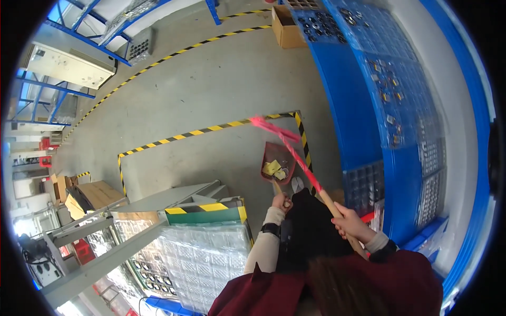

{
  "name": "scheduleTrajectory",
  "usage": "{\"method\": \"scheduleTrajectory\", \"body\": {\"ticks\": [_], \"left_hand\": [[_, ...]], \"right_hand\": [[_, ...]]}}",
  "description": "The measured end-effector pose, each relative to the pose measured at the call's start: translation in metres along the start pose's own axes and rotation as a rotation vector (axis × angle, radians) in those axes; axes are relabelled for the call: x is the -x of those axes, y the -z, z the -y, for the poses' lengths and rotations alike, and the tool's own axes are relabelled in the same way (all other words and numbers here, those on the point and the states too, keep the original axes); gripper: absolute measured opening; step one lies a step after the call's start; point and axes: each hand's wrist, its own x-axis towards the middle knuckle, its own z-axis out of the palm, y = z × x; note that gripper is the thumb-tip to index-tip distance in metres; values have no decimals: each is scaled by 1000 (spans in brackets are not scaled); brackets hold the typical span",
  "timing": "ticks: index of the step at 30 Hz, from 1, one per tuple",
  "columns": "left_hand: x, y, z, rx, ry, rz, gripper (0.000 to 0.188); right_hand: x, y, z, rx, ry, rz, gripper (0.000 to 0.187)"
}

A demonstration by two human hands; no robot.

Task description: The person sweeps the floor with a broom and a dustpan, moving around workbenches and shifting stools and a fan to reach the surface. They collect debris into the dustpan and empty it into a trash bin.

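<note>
My left hand (282, 203) is closed round the short wooden handle of a red dustpan (267, 152). In the pan lie yellow and pale scraps (274, 169). My right hand (350, 221) grips the wooden handle of a broom (303, 166), whose upper stick and head are pink-red. The broom slants up and to the left. Its head shows beyond the dustpan, close to the yellow-black floor tape (211, 128); whether it touches the floor I cannot tell. One light shoe (297, 184) shows beside the pan.
Blue shelving (353, 116) with clear trays of small parts runs along the right. At the lower left stands a rack with plastic trays (203, 258). Cardboard boxes (100, 194) sit on the left; another open cardboard box (287, 29) stands at the far end. Grey floor stretches between.
</note>
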Motion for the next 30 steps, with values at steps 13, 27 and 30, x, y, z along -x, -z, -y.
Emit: {"method": "scheduleTrajectory", "body": {"ticks": [13,27,30], "left_hand": [[90,-90,-193,184,-148,199,16],[217,-83,-407,553,-486,173,15],[257,-70,-463,684,-622,251,15]], "right_hand": [[-126,34,258,18,254,25,61],[-256,-58,536,362,188,157,4],[-273,-98,608,468,193,222,4]]}}
